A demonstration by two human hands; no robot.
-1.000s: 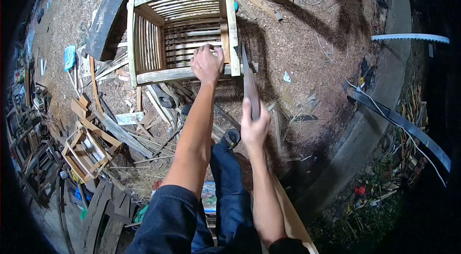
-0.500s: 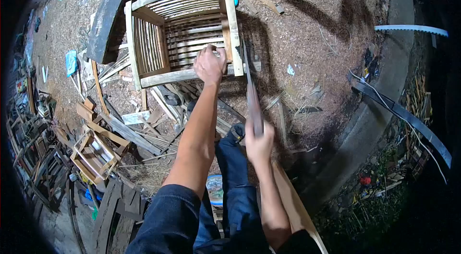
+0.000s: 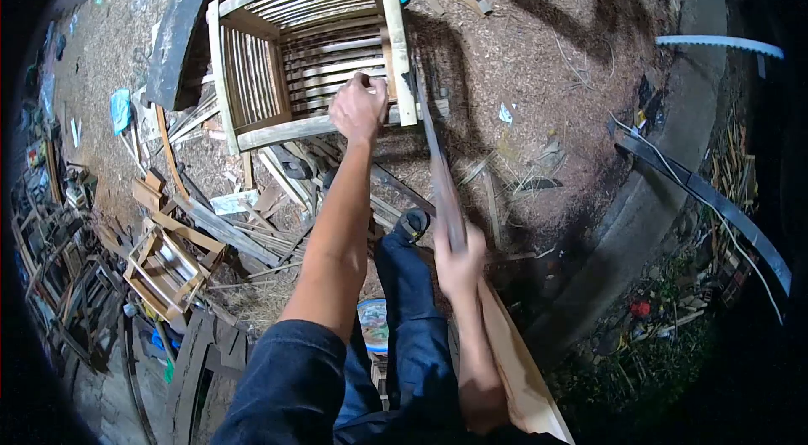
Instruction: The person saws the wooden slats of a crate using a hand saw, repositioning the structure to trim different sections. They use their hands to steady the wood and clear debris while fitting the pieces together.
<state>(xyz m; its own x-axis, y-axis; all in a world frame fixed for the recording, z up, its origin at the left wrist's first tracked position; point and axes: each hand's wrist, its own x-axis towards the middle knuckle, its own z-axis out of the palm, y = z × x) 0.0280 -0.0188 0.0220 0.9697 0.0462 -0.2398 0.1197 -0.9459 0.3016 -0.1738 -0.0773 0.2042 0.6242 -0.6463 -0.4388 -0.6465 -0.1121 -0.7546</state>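
Observation:
A slatted wooden frame, like a small crib or chair, lies on the ground in front of me. My left hand is closed at its near right corner, fingers curled over the wood; the exact part under them is hidden. In my right hand is the handle of a hand saw, somewhat blurred. Its long narrow blade points away from me and runs along the outer side of the frame's right post, close to the post's near end.
Wood shavings cover the ground. A dark wooden block lies left of the frame. Scrap strips and a small wooden box frame are nearer on the left. A long board lies beside my right arm; a toothed blade is far right.
My right hand has drawn the saw back toward me. My left hand stays on the frame. The whole view has shifted slightly, so the frame appears a little farther up and left.

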